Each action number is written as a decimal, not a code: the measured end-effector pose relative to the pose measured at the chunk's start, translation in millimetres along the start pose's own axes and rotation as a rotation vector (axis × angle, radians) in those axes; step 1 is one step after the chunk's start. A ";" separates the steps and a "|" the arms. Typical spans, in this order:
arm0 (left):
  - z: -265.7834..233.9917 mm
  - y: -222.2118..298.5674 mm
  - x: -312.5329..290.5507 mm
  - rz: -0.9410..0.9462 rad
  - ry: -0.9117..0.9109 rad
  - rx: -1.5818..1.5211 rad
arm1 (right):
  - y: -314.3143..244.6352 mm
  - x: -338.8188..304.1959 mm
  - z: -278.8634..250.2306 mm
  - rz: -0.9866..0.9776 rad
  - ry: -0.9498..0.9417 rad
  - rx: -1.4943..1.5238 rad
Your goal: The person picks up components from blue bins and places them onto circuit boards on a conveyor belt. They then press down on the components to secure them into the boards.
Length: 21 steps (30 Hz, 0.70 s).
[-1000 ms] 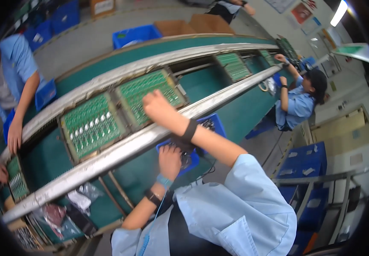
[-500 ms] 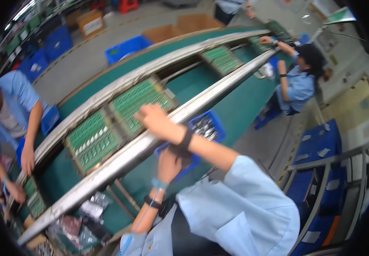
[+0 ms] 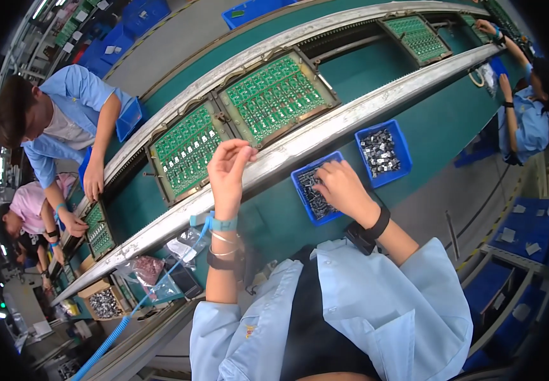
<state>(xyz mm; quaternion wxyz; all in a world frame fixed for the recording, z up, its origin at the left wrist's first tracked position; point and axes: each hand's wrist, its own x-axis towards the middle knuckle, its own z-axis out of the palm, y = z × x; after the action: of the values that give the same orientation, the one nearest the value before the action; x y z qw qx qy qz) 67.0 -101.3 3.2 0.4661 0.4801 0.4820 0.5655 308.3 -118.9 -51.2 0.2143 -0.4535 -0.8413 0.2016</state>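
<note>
Far L, a co-worker in pink (image 3: 33,213) stood by the line; next, a co-worker in a lt-blue shirt (image 3: 81,95) had both hands at a small green PCB (image 3: 100,235). Below that: cardboard box (image 3: 93,287) of small parts, then plastic bags (image 3: 149,270) near a dark flat item (image 3: 185,279). A coiled blue cord (image 3: 109,340) ran up to the teal band on the wearer's L wrist.

Framed L PCB (image 3: 189,127) sat btwn the rails, w/ a row of white parts on it. L hand (image 3: 229,170) was up over the near rail (image 3: 293,152), by the lower corner of the R PCB (image 3: 274,95); fingers half curled, thumb tip close to index. Couldn't tell if a tiny part was pinched there.

R of that, this side of the rail, a blue tub (image 3: 330,219) held small dark parts (image 3: 312,197). R hand (image 3: 344,190) had its fingers bent down into them; tips hidden, so grip & contents n/k. Just beside, a 2nd blue tub (image 3: 405,152) of blk/grey-white parts; up the line, another PCB (image 3: 416,38), then a co-worker in blue (image 3: 522,120) at far R.
</note>
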 end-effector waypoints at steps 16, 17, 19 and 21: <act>46.2 -2.8 74.6 0.041 -0.063 0.412 | 43.1 -29.9 -4.1 0.037 0.159 0.173; 47.5 -4.5 78.4 0.086 -0.065 0.526 | 44.5 -31.2 -6.5 0.057 0.179 0.193; 52.1 -5.0 83.5 0.126 -0.076 0.648 | 48.6 -33.9 -9.0 0.036 0.218 0.200; 58.5 -5.3 91.7 0.130 -0.060 0.696 | 53.2 -34.9 -9.1 -0.024 0.282 0.192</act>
<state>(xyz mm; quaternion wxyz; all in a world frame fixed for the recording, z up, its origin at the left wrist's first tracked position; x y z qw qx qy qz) 115.8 -4.3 10.9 0.2518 0.6560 0.6005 0.3817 366.6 -120.3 -78.3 0.3750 -0.4446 -0.7851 0.2127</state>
